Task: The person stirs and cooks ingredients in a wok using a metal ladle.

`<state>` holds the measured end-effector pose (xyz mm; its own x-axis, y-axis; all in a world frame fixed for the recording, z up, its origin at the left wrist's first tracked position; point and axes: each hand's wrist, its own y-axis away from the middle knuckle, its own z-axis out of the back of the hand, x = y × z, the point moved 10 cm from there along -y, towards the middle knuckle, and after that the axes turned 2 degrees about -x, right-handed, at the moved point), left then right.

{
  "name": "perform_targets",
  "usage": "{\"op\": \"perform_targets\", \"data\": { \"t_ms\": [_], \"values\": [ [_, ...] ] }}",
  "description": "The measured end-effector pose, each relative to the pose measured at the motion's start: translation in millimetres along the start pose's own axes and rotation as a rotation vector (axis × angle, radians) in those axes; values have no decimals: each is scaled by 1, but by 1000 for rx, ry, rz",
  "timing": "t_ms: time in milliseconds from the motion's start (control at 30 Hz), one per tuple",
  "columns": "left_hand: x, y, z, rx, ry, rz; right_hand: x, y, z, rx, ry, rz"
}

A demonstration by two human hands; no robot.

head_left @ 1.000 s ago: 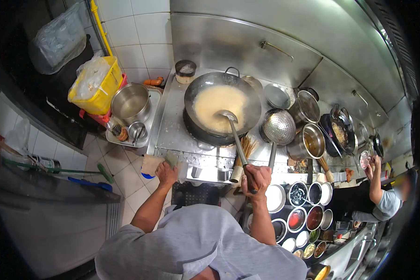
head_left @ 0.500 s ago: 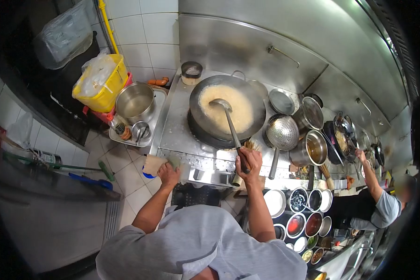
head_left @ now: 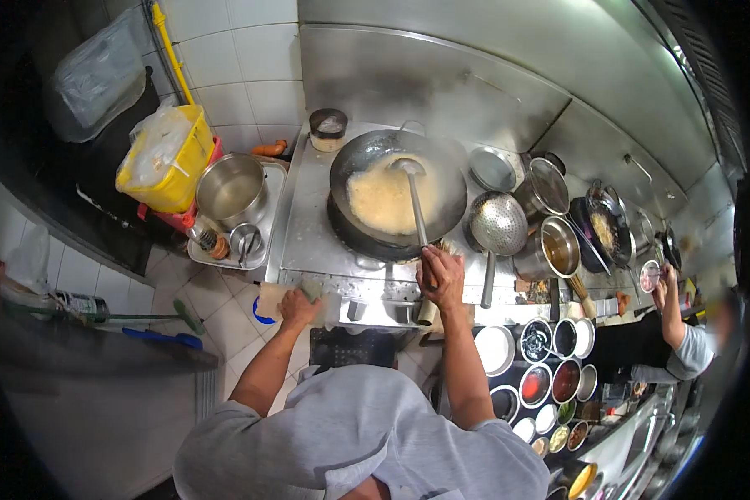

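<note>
My right hand [head_left: 441, 278] is closed round the handle of a long metal ladle [head_left: 417, 202]. Its bowl rests in the pale, cloudy liquid [head_left: 375, 200] inside a large dark wok [head_left: 354, 152] on the stove. Steam blurs the wok's right side. At the stove's front edge, left of the wok, my left hand [head_left: 299, 307] has its fingers curled over a tan and greenish cloth [head_left: 328, 303]. A perforated strainer [head_left: 498, 222] lies to the right of the wok, its handle pointing toward me.
Pots [head_left: 549, 250] and another wok [head_left: 606, 229] stand farther right. A co-worker's hand [head_left: 665, 287] holds a small bowl [head_left: 650, 276] there. Containers of sauces [head_left: 536, 385] sit at my right. Left of the stove, a tray [head_left: 275, 218] bears a steel pot [head_left: 232, 191].
The ladle bowl has moved up and slightly right within the wok, and the wok appears tilted differently. More steam rises. The co-worker's hand now holds up a small bowl.
</note>
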<state>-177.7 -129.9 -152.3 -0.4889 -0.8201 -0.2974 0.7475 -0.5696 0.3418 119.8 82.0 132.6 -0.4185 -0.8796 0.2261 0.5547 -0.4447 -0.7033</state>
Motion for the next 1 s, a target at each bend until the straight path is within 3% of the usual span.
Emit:
{"op": "perform_targets", "data": {
  "t_ms": [367, 600, 833, 1000],
  "values": [
    [-1, -8, 2, 78, -56, -140, 70, 36, 51, 6, 59, -165],
    [1, -12, -1, 94, -32, -188, 90, 36, 80, -138, -31, -334],
    [1, -11, 2, 134, -8, -219, 61, 32, 55, -217, -287, -579],
    [1, -10, 4, 43, -1, -204, 51, 12, 10, -207, -347, -535]
  ]
}}
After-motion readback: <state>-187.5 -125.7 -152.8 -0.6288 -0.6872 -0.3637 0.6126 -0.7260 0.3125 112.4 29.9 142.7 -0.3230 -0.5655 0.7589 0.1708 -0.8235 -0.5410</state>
